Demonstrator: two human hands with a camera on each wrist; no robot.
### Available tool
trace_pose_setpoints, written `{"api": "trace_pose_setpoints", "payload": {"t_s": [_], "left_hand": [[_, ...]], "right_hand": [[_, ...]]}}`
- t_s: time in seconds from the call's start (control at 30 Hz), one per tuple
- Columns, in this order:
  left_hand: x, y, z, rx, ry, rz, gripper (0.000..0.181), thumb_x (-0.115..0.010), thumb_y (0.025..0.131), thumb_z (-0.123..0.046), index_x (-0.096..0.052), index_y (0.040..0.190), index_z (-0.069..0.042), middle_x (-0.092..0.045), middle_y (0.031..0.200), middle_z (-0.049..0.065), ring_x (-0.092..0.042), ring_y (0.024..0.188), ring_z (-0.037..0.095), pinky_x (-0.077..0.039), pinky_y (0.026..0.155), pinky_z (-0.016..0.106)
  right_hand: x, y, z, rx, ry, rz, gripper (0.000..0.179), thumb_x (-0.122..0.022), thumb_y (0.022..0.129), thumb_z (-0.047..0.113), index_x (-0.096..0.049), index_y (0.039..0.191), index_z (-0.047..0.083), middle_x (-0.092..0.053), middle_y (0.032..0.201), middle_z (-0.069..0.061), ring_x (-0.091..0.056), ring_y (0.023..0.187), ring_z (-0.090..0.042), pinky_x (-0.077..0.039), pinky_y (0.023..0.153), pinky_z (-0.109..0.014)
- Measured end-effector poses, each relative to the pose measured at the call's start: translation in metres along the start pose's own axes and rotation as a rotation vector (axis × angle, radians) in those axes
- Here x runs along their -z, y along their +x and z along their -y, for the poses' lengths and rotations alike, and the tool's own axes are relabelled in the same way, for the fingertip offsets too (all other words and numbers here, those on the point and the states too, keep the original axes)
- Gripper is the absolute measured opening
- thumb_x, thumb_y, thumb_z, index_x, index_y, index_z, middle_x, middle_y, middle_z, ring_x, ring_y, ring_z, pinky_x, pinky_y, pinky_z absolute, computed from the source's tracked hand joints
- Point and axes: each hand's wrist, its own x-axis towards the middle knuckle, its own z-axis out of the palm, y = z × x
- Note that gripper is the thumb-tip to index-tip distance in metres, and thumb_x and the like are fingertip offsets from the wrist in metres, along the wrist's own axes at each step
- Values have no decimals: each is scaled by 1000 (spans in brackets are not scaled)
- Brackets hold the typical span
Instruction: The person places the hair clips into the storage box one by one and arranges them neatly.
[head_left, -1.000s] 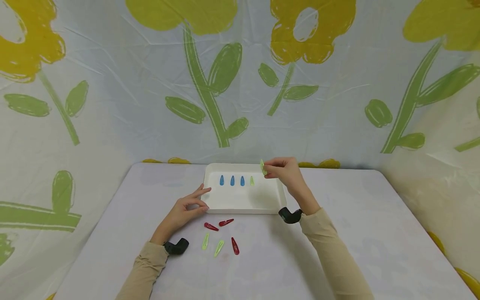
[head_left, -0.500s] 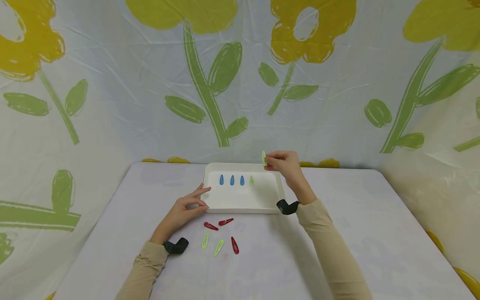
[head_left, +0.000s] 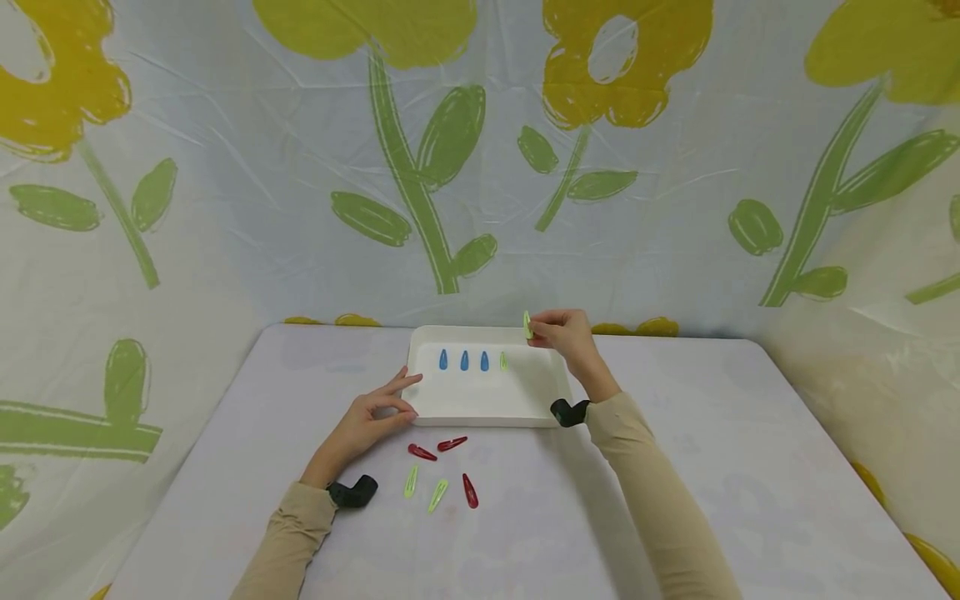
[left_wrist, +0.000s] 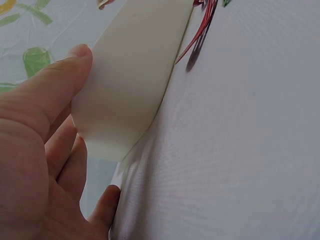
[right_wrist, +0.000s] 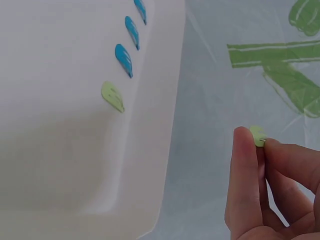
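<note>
A white tray lies on the table. Inside it, three blue snap hair clips and one green hair clip form a row near the far side. My left hand holds the tray at its near left corner; in the left wrist view the thumb is at the rim and fingers are against the outer side. My right hand pinches another green hair clip between thumb and fingertips, raised above the tray's far right part. In the right wrist view fingers partly cover this held clip.
In front of the tray, three red hair clips and two green hair clips lie loose on the pale tabletop. A flower-printed cloth hangs behind the table's far edge.
My right hand rises slightly with the green clip, then comes down a little, the clip held more upright than a second ago. The left hand and the clips in the tray have stayed put.
</note>
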Motion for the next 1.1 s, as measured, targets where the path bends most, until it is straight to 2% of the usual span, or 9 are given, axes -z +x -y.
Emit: {"api": "trace_pose_setpoints", "payload": {"t_s": [0.2, 0.47, 0.7, 0.87, 1.1], "left_hand": [[0, 0, -1, 19, 10, -6, 4, -75, 90, -17, -77, 92, -19, -50, 149, 0, -16, 150, 33, -11, 117, 61], [-1, 0, -3, 21, -5, -16, 3, -75, 89, -15, -77, 91, -18, -50, 149, 0, -16, 151, 30, -11, 119, 58], [0, -1, -3, 0, -23, 2, 5, -74, 90, -10, -77, 93, -12, -49, 149, 8, -16, 150, 33, -11, 117, 60], [0, -1, 0, -4, 1, 1, 4, -74, 90, -14, -77, 93, -15, -49, 149, 5, -16, 150, 34, -11, 118, 59], [1, 0, -3, 8, -5, 1, 4, -74, 90, -15, -77, 92, -16, -49, 150, 3, -16, 151, 30, -12, 118, 58]], "right_hand": [[0, 4, -5, -42, -48, -10, 17, -66, 92, -3, -67, 105, -15, -68, 86, -12, -69, 67, -15, -59, 70, -27], [-2, 12, -10, -140, -130, -4, 26, -65, 93, -1, -64, 113, -17, -65, 105, -21, -71, 68, -15, -60, 72, -28], [-4, 16, -16, -190, -177, -25, 23, -64, 91, -3, -65, 109, -17, -67, 98, -20, -70, 66, -16, -60, 73, -32], [-6, 17, -19, -230, -197, -22, 20, -64, 89, -5, -66, 106, -16, -67, 92, -17, -70, 64, -17, -60, 75, -36], [-9, 20, -24, -260, -210, -35, 17, -63, 83, -12, -65, 98, -18, -64, 74, -14, -70, 60, -22, -60, 71, -38]]}}
